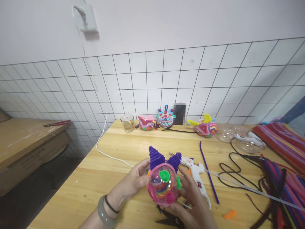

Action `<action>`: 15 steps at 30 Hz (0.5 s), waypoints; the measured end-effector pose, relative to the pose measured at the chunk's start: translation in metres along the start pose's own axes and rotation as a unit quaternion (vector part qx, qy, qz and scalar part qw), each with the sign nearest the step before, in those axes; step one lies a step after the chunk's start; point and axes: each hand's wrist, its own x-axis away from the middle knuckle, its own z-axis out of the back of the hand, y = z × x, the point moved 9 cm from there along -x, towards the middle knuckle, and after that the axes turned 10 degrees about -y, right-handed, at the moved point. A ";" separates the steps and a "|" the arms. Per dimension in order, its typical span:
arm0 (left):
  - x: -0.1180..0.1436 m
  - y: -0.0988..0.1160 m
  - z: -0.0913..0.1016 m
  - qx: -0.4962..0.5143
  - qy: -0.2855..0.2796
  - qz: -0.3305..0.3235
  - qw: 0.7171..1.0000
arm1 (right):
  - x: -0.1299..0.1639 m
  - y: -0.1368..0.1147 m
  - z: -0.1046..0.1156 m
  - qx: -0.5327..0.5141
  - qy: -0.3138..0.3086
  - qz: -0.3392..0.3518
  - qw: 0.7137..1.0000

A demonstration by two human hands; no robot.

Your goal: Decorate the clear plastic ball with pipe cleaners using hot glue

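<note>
Wooden table [107,165]; on it glue gun [196,173], glass jar [128,122], purple pipe cleaner [209,173], scissors [170,219].

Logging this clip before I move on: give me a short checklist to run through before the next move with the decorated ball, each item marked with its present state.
1. Both hands on the decorated ball: ok. Left hand grips its left side, right hand cups its right and underside.
2. Two purple cones seated on top: ok, both upright.
3. Green swirl flat on the front: ok.
4. Glue gun clear of the fingers: ok, it lies on the table behind the right hand.
5. Glue gun hot or switched on: cannot tell.
6. Scissors clear of the wrists: not ok, they lie just below the hands.
</note>
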 end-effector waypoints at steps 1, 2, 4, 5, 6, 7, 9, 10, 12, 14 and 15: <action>-0.001 0.002 0.000 -0.005 0.007 -0.004 1.000 | 0.000 0.001 0.000 -0.009 0.002 0.000 1.000; -0.001 0.004 0.000 -0.007 0.014 -0.007 1.000 | 0.000 0.001 0.001 -0.015 0.001 -0.002 1.000; -0.002 0.008 0.001 -0.010 0.028 -0.015 0.999 | -0.001 0.003 0.001 -0.017 -0.003 -0.008 1.000; -0.002 0.009 0.002 -0.011 0.034 -0.018 0.999 | -0.001 0.003 0.001 -0.014 -0.004 -0.011 1.000; -0.002 0.010 0.002 -0.011 0.040 -0.019 0.999 | -0.002 0.003 0.001 -0.011 -0.005 -0.015 1.000; -0.002 0.010 0.004 -0.012 0.045 -0.021 0.999 | -0.002 0.003 0.002 -0.010 -0.003 -0.019 1.000; -0.002 0.008 0.007 -0.021 0.052 -0.018 0.998 | -0.003 0.003 0.004 -0.014 0.006 -0.029 0.999; -0.002 0.006 0.009 -0.026 0.053 -0.015 0.998 | -0.003 0.004 0.005 -0.022 0.011 -0.034 0.999; -0.003 0.002 0.012 -0.033 0.055 -0.013 0.998 | -0.004 0.004 0.005 -0.047 0.018 -0.042 0.998; -0.003 -0.002 0.015 -0.036 0.063 -0.011 0.997 | -0.006 0.003 0.003 -0.081 0.016 -0.042 0.996; -0.003 -0.004 0.016 -0.040 0.068 -0.009 0.997 | -0.007 0.002 0.002 -0.099 0.013 -0.037 0.994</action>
